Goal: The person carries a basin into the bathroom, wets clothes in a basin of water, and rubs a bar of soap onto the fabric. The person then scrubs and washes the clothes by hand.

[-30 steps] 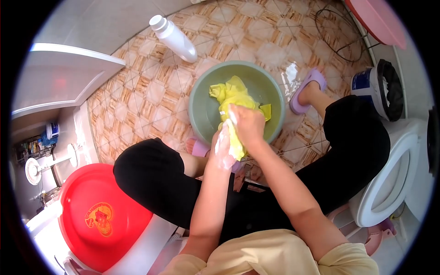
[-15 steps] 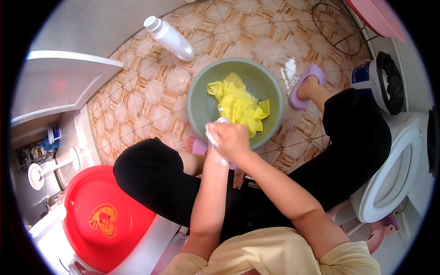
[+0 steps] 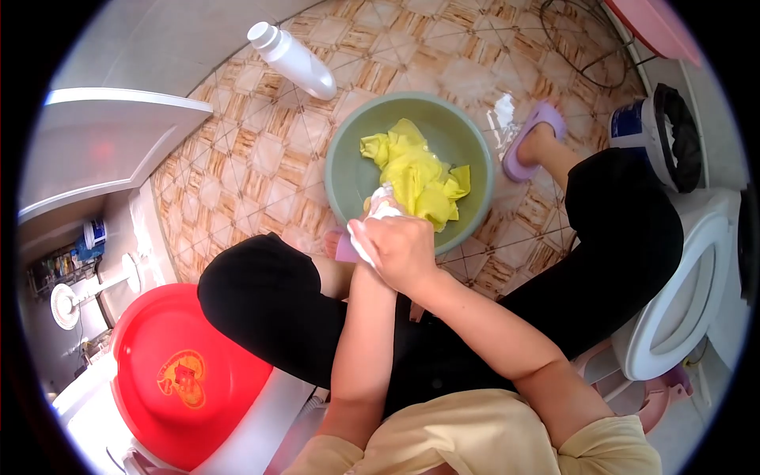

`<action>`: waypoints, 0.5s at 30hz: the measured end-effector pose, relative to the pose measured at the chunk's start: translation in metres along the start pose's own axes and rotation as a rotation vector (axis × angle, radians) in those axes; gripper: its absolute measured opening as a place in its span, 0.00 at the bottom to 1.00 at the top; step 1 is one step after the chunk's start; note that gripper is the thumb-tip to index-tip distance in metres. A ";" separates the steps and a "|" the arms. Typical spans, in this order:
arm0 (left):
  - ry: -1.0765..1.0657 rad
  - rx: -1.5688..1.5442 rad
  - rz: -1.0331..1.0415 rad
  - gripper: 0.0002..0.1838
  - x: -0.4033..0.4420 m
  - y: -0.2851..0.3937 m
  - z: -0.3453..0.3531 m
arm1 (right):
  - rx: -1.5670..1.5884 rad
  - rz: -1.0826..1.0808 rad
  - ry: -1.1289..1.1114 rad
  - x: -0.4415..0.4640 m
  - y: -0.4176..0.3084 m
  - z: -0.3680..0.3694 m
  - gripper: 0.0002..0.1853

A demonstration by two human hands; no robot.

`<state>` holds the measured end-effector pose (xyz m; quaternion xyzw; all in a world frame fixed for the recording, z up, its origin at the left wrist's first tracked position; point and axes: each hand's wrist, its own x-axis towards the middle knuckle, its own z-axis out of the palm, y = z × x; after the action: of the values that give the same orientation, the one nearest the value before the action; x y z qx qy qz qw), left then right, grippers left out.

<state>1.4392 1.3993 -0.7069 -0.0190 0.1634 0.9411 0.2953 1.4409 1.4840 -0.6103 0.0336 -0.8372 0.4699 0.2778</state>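
My right hand is closed around my left hand near the wrist. White lather shows between them and along the edge of the right hand. Beyond it, a small part of my left hand pokes out, coated in lather, its fingers mostly hidden. Both hands are over the near rim of a green basin. A wet, crumpled yellow cloth lies in the basin, close to the left hand.
A white bottle lies or stands on the tiled floor beyond the basin. White splashes mark the tiles beside a purple slipper. A red basin is at left, a toilet and a lined bucket at right.
My right hand has slid back over my left hand towards the wrist, so more of the lathered left hand shows beyond it. The yellow cloth stays in the basin.
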 end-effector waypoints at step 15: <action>0.274 0.061 -0.020 0.12 0.005 -0.005 0.025 | -0.058 0.368 -0.179 -0.001 0.027 0.002 0.19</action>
<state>1.4394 1.4143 -0.6856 -0.1399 0.2307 0.9213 0.2801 1.4322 1.4970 -0.6320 -0.0862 -0.8637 0.4837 0.1125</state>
